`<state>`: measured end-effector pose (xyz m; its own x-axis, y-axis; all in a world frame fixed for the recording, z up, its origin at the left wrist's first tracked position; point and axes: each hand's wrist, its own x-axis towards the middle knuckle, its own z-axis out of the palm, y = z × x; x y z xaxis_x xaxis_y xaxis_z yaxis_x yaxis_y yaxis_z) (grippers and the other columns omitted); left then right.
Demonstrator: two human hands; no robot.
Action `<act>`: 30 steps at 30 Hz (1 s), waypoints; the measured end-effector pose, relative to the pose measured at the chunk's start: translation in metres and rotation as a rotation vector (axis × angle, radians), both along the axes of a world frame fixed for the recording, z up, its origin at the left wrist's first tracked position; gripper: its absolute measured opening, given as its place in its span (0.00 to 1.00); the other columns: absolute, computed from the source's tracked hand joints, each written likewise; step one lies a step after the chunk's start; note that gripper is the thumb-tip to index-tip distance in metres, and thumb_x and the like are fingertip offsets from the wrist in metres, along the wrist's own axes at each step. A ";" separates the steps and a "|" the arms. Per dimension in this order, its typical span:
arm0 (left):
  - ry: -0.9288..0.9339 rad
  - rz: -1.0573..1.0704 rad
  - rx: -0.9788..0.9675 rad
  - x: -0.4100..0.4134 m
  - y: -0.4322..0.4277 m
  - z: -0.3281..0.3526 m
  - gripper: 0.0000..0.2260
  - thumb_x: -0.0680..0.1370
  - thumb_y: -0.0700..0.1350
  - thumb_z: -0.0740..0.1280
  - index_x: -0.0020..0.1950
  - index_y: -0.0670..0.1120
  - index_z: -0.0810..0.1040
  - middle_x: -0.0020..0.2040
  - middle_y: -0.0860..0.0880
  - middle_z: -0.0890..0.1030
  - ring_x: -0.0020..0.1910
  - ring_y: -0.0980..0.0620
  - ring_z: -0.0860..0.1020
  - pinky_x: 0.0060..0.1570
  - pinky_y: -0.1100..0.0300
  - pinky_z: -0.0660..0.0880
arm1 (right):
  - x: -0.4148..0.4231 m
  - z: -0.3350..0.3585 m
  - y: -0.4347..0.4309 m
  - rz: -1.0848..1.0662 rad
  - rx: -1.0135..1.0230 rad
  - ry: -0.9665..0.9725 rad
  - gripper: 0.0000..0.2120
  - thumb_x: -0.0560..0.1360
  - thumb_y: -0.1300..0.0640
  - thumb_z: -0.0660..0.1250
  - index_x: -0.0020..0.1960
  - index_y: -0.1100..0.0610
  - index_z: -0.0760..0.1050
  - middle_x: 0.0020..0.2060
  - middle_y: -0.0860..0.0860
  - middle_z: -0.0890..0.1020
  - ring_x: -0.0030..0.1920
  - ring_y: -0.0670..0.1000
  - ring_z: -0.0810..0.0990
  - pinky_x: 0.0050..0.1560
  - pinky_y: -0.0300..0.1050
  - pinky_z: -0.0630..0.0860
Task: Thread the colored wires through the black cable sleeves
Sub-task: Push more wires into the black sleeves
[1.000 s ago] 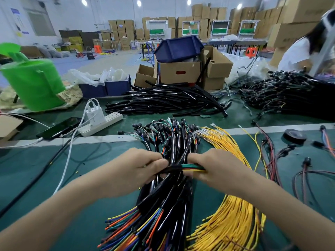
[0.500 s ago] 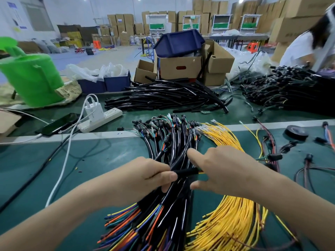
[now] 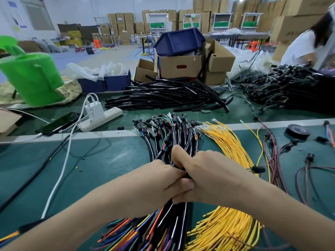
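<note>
Over a heap of black-sleeved wire bundles (image 3: pixel 176 137), my left hand (image 3: pixel 157 180) and my right hand (image 3: pixel 215 175) meet, fingertips touching. Both pinch one short black cable sleeve (image 3: pixel 187 176), of which only a sliver shows between the fingers. The colored wires inside it are hidden. Loose colored wire ends (image 3: pixel 137 232) fan out below my wrists. A sheaf of yellow wires (image 3: pixel 226 142) lies just right of the heap. A pile of empty black sleeves (image 3: pixel 168 96) lies across the far half of the table.
A white power strip (image 3: pixel 101 118) with a charger, a phone (image 3: pixel 58 123) and cables lie at the left. Black tape roll (image 3: pixel 297 131) and red-black leads (image 3: pixel 272 160) sit right. Cardboard boxes (image 3: pixel 179 67), a green can (image 3: pixel 32 77) and a person (image 3: pixel 306 46) are beyond.
My hands have closed together along the sleeve. The green and yellow wires that showed between them a second ago have vanished into it, and the sleeve is now almost covered.
</note>
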<state>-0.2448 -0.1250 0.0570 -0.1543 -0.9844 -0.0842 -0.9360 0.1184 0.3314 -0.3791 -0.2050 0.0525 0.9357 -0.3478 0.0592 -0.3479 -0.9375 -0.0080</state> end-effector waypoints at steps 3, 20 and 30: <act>-0.007 -0.030 -0.038 0.000 -0.001 -0.006 0.17 0.81 0.54 0.54 0.46 0.45 0.76 0.40 0.45 0.79 0.37 0.49 0.74 0.41 0.55 0.69 | -0.005 -0.003 0.000 -0.009 0.028 -0.047 0.28 0.69 0.33 0.66 0.46 0.46 0.48 0.28 0.45 0.65 0.29 0.52 0.64 0.27 0.40 0.58; 0.146 0.020 -0.101 0.039 0.016 -0.023 0.08 0.79 0.58 0.55 0.46 0.57 0.70 0.28 0.49 0.70 0.27 0.53 0.66 0.31 0.59 0.65 | -0.064 -0.003 -0.044 -0.029 0.539 -0.302 0.15 0.68 0.36 0.64 0.52 0.40 0.74 0.40 0.38 0.82 0.29 0.46 0.72 0.31 0.33 0.68; 0.131 0.007 -0.171 0.033 0.012 -0.027 0.10 0.80 0.57 0.57 0.48 0.55 0.75 0.31 0.58 0.73 0.34 0.59 0.71 0.34 0.66 0.65 | -0.062 -0.011 -0.041 0.036 0.343 -0.454 0.06 0.71 0.48 0.69 0.41 0.49 0.81 0.41 0.40 0.78 0.40 0.41 0.76 0.39 0.33 0.68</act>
<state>-0.2118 -0.1132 0.0295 -0.1456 -0.9838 0.1046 -0.8871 0.1766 0.4264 -0.4411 -0.2462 0.0415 0.8547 -0.3861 0.3471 -0.2062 -0.8660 -0.4556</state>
